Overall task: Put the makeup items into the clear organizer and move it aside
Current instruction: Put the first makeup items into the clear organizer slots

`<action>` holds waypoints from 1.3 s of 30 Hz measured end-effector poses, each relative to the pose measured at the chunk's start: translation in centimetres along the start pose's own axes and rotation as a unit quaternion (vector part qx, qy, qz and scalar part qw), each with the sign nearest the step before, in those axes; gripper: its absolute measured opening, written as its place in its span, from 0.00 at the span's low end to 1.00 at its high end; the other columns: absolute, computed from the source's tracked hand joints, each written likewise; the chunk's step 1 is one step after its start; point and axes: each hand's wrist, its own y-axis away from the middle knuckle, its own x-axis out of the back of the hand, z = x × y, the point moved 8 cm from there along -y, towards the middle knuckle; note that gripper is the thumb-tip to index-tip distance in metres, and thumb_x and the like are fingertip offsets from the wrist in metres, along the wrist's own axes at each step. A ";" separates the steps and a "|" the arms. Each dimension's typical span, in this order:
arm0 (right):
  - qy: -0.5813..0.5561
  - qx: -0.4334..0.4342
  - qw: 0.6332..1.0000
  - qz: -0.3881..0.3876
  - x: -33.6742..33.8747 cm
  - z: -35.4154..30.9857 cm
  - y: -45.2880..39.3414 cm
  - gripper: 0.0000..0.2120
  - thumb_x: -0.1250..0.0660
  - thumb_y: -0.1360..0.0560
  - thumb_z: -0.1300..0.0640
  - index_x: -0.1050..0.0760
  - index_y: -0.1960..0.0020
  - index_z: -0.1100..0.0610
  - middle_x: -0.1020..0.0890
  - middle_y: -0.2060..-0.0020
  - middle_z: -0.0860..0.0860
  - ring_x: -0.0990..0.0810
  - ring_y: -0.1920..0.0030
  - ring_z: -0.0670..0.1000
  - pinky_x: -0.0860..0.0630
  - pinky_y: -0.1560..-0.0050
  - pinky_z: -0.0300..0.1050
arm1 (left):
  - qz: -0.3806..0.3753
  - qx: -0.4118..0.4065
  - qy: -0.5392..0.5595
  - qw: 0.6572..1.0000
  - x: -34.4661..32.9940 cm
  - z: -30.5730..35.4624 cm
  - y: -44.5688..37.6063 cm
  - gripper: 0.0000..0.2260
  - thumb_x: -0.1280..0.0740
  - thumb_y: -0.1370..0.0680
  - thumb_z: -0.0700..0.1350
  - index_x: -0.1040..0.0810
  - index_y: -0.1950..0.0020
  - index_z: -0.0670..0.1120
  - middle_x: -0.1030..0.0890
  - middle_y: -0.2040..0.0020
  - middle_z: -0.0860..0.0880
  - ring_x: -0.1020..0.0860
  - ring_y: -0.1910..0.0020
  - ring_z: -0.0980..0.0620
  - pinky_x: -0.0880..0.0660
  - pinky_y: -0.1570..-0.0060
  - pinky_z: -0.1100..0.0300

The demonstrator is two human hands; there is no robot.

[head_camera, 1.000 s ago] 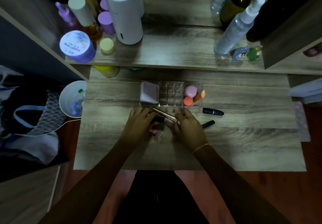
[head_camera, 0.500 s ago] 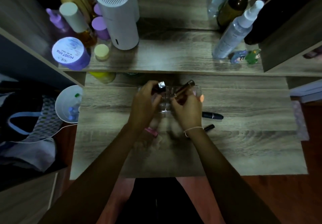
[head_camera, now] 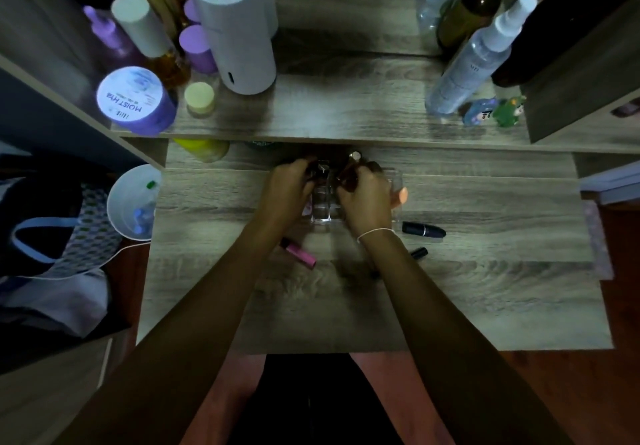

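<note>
The clear organizer (head_camera: 325, 214) stands at the back of the wooden desk (head_camera: 485, 271), mostly covered by both hands. My left hand (head_camera: 289, 190) grips a small dark tube with a silver top (head_camera: 320, 169) over the grid. My right hand (head_camera: 365, 198) holds a slim bronze tube (head_camera: 351, 164) upright over the cells. An orange sponge (head_camera: 401, 195) shows at the organizer's right end. On the desk lie a pink lip gloss (head_camera: 299, 253), a black lipstick (head_camera: 423, 229) and a thin black pencil (head_camera: 417, 253).
A raised shelf (head_camera: 346, 115) behind the organizer carries a white cylinder (head_camera: 235, 25), a purple jar (head_camera: 133, 101), bottles, a spray bottle (head_camera: 474, 60) and two small figurines (head_camera: 495, 113). A white bin (head_camera: 133, 202) stands left of the desk, beside a bag.
Both hands lifted the two tubes from the desk front and carried them back over the organizer, then tilted them down toward its cells. The pink lip gloss now lies uncovered.
</note>
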 end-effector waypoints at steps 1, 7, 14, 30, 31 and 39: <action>0.007 0.007 1.000 -0.004 -0.1 -0.2 0.0 0.08 0.30 0.30 0.62 0.20 0.52 0.63 0.18 0.54 0.62 0.20 0.53 0.62 0.27 0.46 0.54 | -0.005 -0.002 -0.008 1.000 -0.1 0.0 -0.1 0.19 0.32 0.26 0.34 0.27 0.35 0.39 0.19 0.44 0.38 0.21 0.44 0.41 0.25 0.45 0.52; 0.008 0.028 1.000 0.009 0.5 -0.7 0.0 0.06 0.29 0.31 0.63 0.21 0.57 0.66 0.18 0.57 0.65 0.20 0.55 0.64 0.24 0.51 0.54 | -0.010 0.001 -0.029 1.000 -0.2 -0.2 0.0 0.19 0.32 0.26 0.35 0.27 0.35 0.40 0.20 0.44 0.37 0.21 0.45 0.41 0.26 0.47 0.53; 0.025 0.038 0.999 -0.010 0.6 -1.3 0.1 0.06 0.30 0.32 0.62 0.23 0.57 0.65 0.19 0.58 0.64 0.21 0.55 0.64 0.25 0.51 0.57 | -0.025 0.006 -0.050 0.998 -0.5 -0.2 0.4 0.15 0.32 0.25 0.37 0.25 0.39 0.39 0.20 0.48 0.37 0.21 0.51 0.41 0.24 0.52 0.53; 0.027 0.039 0.999 -0.008 0.8 -1.0 0.4 0.10 0.31 0.31 0.62 0.23 0.50 0.64 0.19 0.54 0.64 0.22 0.52 0.63 0.26 0.48 0.55 | -0.020 -0.021 -0.057 0.998 -0.6 -0.4 0.3 0.16 0.31 0.27 0.36 0.24 0.39 0.40 0.22 0.47 0.35 0.22 0.50 0.39 0.24 0.51 0.50; 0.027 0.037 0.999 -0.009 0.7 -1.0 0.4 0.10 0.31 0.30 0.62 0.23 0.50 0.63 0.19 0.54 0.64 0.22 0.51 0.63 0.27 0.47 0.56 | -0.023 -0.024 -0.056 0.998 -0.6 -0.4 0.2 0.16 0.31 0.27 0.36 0.24 0.39 0.40 0.22 0.46 0.35 0.22 0.49 0.38 0.23 0.50 0.49; 0.025 0.014 0.999 -0.026 0.5 -0.4 0.3 0.11 0.33 0.28 0.60 0.24 0.47 0.61 0.20 0.51 0.62 0.23 0.48 0.62 0.29 0.42 0.61 | -0.022 -0.028 -0.066 0.997 -0.5 -0.7 0.3 0.18 0.32 0.26 0.37 0.27 0.36 0.41 0.23 0.44 0.36 0.23 0.46 0.40 0.26 0.47 0.55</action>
